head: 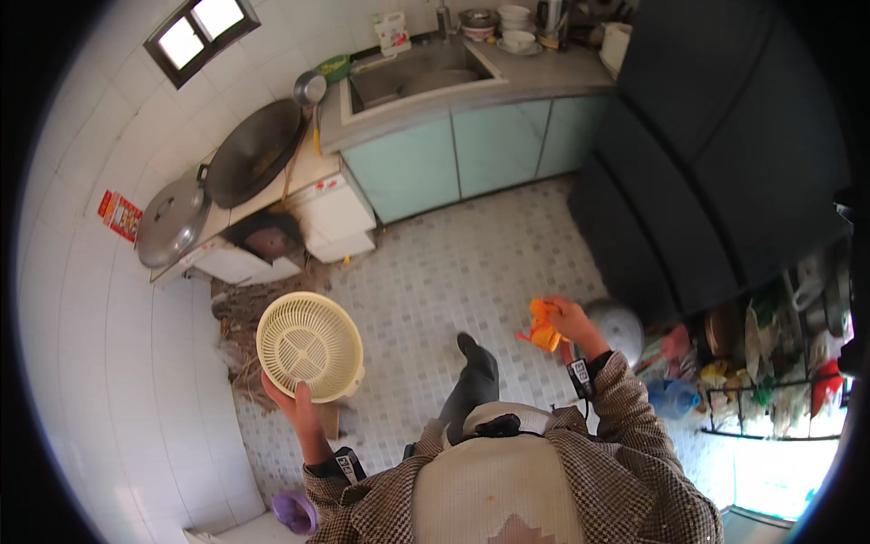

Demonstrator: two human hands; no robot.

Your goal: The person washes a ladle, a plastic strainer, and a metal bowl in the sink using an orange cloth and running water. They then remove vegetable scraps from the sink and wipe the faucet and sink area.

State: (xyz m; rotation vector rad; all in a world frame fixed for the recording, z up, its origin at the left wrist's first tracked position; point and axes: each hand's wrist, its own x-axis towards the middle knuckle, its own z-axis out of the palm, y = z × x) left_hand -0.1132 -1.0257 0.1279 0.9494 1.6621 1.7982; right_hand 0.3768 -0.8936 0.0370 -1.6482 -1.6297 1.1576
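My left hand [297, 413] grips the lower rim of a pale yellow plastic colander [309, 347], its thumb over the edge and its slotted inside facing up. The colander looks empty. Out to the right, my right hand [574, 321] holds a crumpled orange item [544, 330], perhaps a bag or cloth, which hangs from the fingers. The two hands are wide apart, with my dark-clad leg and shoe [469, 374] on the floor between them.
Ahead stands a counter with a sink [421, 78] over green cabinets [401, 163]. To the left are a large wok [255, 153], a metal lid [173, 221] and piled firewood [251, 333]. A dark refrigerator [686, 156], a metal pot [615, 330] and a loaded rack [768, 387] line the right.
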